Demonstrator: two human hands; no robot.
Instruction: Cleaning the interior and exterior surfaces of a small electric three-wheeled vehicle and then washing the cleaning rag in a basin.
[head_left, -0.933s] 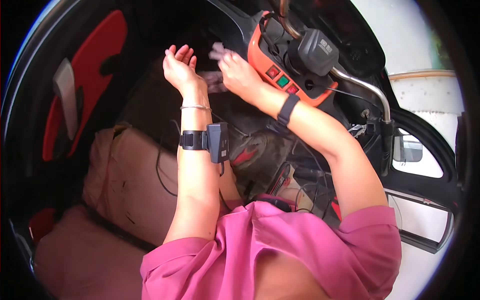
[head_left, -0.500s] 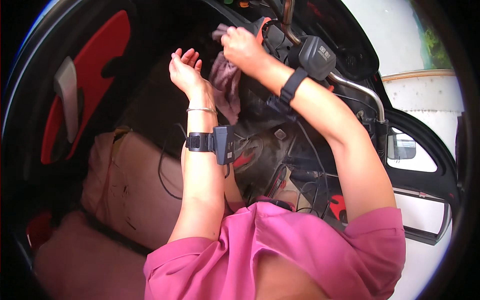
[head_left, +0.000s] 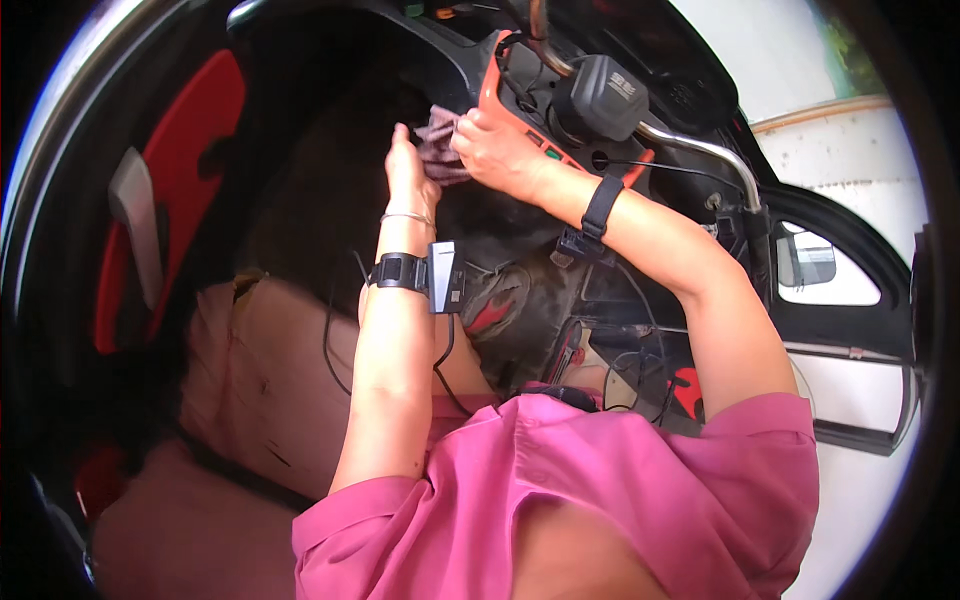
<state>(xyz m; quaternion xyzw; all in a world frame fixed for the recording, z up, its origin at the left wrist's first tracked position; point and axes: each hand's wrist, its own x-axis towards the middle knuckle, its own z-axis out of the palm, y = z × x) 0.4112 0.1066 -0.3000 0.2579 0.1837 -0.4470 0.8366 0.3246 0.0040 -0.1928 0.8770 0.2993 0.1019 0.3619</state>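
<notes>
A mauve cloth [head_left: 440, 145] is bunched up between my two hands, in front of the dashboard. My right hand [head_left: 497, 150] is closed on its right side, with the knuckles upward. My left hand [head_left: 407, 172] is against the cloth's left side and holds it there; some of its fingers are hidden by the cloth and the hand itself. Just beyond my right hand runs an orange dashboard panel [head_left: 520, 130] with small switches. A black strap with a small box sits on each of my wrists.
A handlebar [head_left: 690, 147] with a dark grey square centre housing [head_left: 608, 97] stands ahead on the right. At left is a door with a red panel [head_left: 185, 190] and a grey handle [head_left: 135, 205]. A pinkish seat [head_left: 290, 370] lies beside me. Thin black cables hang near my forearms.
The cloth hung down from my right hand and is now gathered between both hands. My left hand has turned inward to meet it; my right hand has come lower. The view has shifted slightly.
</notes>
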